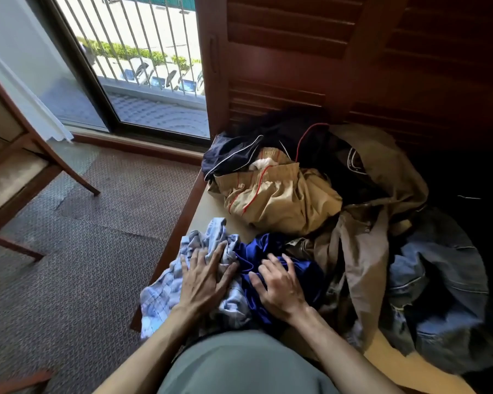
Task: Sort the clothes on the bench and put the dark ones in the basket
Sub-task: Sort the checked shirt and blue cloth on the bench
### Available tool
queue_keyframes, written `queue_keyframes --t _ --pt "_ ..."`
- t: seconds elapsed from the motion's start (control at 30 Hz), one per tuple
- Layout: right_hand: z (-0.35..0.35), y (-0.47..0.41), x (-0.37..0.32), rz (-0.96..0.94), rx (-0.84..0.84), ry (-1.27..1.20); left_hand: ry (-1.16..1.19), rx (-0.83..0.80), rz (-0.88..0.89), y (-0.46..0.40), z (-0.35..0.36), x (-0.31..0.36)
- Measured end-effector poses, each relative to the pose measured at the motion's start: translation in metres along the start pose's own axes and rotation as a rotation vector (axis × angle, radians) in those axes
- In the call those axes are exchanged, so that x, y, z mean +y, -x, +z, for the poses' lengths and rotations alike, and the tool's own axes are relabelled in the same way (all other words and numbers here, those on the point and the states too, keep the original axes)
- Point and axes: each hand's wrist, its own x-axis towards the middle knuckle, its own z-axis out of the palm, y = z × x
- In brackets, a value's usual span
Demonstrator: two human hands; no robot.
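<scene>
A heap of clothes covers the bench (208,206). My left hand (205,280) lies flat, fingers spread, on a light blue checked shirt (165,291) at the bench's near left edge. Just right of it, my right hand (279,288) rests with curled fingers on a shiny royal blue garment (256,251). Farther back lie tan shorts with red piping (273,200), a navy garment with white piping (228,155), a black piece (330,166), an olive-brown garment (362,251) and blue jeans (439,280) at the right. No basket is in view.
A wooden louvred cabinet (296,66) stands behind the bench. A glass door with bars (143,61) is at the back left. A wooden chair (17,172) stands on the patterned carpet (97,251) to the left.
</scene>
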Motion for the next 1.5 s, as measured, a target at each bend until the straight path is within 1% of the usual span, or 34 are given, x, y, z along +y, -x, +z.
queue_keyframes --t 0.03,0.07,0.13,0.2,0.27,0.33,0.4,0.47,0.53,0.63,0.73,0.77,0.83,0.9,0.93,0.97,1.03,1.1,1.17,1.23,1.3,1.33,1.4,1.5 --pt "0.0 0.0 0.001 0.0 0.044 -0.003 0.027 0.007 0.006 0.004 -0.002 0.0" --pt "-0.001 0.0 0.0 0.001 0.058 -0.019 0.049 -0.032 0.022 0.008 -0.004 -0.001" --pt "-0.003 0.002 0.0 0.014 -0.021 -0.046 0.061 -0.175 0.074 0.013 -0.004 -0.004" --pt "-0.001 0.007 0.003 0.008 -0.113 -0.016 -0.009 -0.218 0.125 0.016 0.004 -0.009" --pt "0.006 0.015 0.004 -0.017 -0.146 0.059 -0.1 -0.154 0.133 0.017 0.013 -0.011" --pt "0.015 0.022 0.005 -0.017 -0.165 0.147 -0.139 -0.007 0.147 0.014 0.02 -0.012" --pt "0.023 0.024 0.007 -0.027 -0.099 0.212 -0.134 0.073 0.196 0.01 0.023 -0.015" --pt "0.025 0.017 0.01 -0.031 -0.017 0.252 -0.094 0.111 0.244 0.005 0.023 -0.015" --pt "0.02 0.003 0.008 0.0 0.006 0.218 -0.018 0.115 0.245 -0.003 0.017 -0.011" --pt "0.007 -0.016 0.002 0.09 -0.034 0.119 0.101 0.066 0.216 -0.018 0.006 -0.006" --pt "-0.011 -0.02 0.003 0.246 0.038 -0.013 0.167 0.049 0.186 -0.025 -0.013 -0.005" --pt "-0.016 -0.016 0.004 0.254 0.065 -0.004 0.161 0.075 0.168 -0.024 -0.02 -0.007" --pt "-0.017 -0.003 0.004 0.2 0.087 0.061 0.076 0.196 0.168 -0.016 -0.021 -0.014" --pt "-0.008 0.01 0.002 0.127 0.06 0.043 0.01 0.279 0.237 -0.005 -0.012 -0.017" --pt "-0.001 0.015 -0.002 0.108 0.033 0.009 0.007 0.285 0.27 -0.003 -0.004 -0.018" --pt "0.005 0.019 -0.006 0.101 -0.002 -0.019 0.028 0.247 0.278 -0.001 0.004 -0.017" --pt "0.018 0.025 -0.014 0.084 -0.039 -0.001 0.065 0.113 0.246 0.002 0.016 -0.016" --pt "0.027 0.031 -0.016 0.054 0.002 0.102 -0.038 0.053 0.256 0.005 0.024 -0.019" --pt "0.032 0.032 -0.016 0.013 0.066 0.226 -0.165 0.062 0.255 0.008 0.024 -0.019" --pt "0.034 0.027 -0.015 -0.012 0.121 0.317 -0.156 0.141 0.262 0.008 0.025 -0.02" --pt "0.035 0.018 -0.016 -0.023 0.152 0.366 -0.109 0.195 0.316 0.005 0.028 -0.022" --pt "0.036 0.014 -0.017 -0.027 0.171 0.377 -0.095 0.19 0.348 0.003 0.028 -0.023" --pt "0.036 0.008 -0.016 -0.019 0.219 0.375 -0.047 0.124 0.384 -0.004 0.022 -0.023" --pt "0.027 0.005 -0.018 0.063 0.283 0.315 0.049 0.057 0.378 -0.016 0.01 -0.02"
